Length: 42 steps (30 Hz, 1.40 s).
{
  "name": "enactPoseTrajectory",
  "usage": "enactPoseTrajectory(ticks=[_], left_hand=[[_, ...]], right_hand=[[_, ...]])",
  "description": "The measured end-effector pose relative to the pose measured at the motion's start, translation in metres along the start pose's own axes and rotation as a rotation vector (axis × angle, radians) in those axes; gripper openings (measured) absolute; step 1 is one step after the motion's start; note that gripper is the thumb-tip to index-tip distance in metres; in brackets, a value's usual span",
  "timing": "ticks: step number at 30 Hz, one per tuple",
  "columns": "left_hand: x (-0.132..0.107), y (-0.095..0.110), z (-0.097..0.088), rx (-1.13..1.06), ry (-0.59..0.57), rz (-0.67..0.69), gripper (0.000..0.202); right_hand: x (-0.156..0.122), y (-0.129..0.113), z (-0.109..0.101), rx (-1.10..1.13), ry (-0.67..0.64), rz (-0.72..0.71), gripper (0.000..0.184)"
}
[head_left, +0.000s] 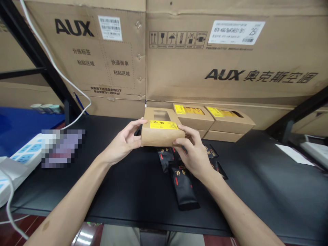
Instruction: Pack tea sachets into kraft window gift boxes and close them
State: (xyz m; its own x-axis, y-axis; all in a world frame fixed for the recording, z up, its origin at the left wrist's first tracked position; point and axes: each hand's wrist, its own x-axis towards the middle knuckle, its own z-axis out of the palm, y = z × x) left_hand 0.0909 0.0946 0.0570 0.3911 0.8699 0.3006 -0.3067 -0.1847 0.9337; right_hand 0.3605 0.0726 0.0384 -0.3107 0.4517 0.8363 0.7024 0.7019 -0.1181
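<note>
Your left hand (121,144) is holding the box (161,136) at frame centre by its left side, your right hand (196,153) is clasping the other side, pouches (185,189) are lying lower centre, and more boxes (227,127) are sitting right of centre.

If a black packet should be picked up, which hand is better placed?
Probably right: the right hand is nearer the black packets, while the left hand is to their left. Both hands hold a cardboard box, so either would need freeing.
</note>
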Motion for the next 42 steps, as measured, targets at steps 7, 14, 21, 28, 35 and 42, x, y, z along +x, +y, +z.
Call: enactPoseTrajectory(ticks=[7,14,21,28,35,42], left_hand=[[-0.002,0.006,0.0,0.055,0.031,-0.091,0.055],[-0.001,0.002,-0.004,0.055,-0.037,-0.029,0.064],[-0.001,0.004,0.001,0.102,-0.022,-0.029,0.069],[-0.001,0.005,0.005,0.089,-0.033,-0.056,0.078],[-0.001,0.003,0.006,0.09,-0.003,-0.01,0.065],[0.001,-0.006,0.006,0.081,0.029,0.072,0.06]], right_hand=[[0.0,0.001,-0.005,-0.051,-0.155,0.022,0.011],[0.0,0.002,-0.004,-0.04,-0.121,0.025,0.008],[0.001,-0.002,-0.003,-0.068,-0.088,0.064,0.013],[0.0,-0.003,-0.004,-0.1,-0.117,0.058,0.016],[0.0,-0.001,-0.002,0.037,-0.017,0.02,0.039],[0.001,-0.006,-0.001,0.278,-0.014,0.323,0.061]])
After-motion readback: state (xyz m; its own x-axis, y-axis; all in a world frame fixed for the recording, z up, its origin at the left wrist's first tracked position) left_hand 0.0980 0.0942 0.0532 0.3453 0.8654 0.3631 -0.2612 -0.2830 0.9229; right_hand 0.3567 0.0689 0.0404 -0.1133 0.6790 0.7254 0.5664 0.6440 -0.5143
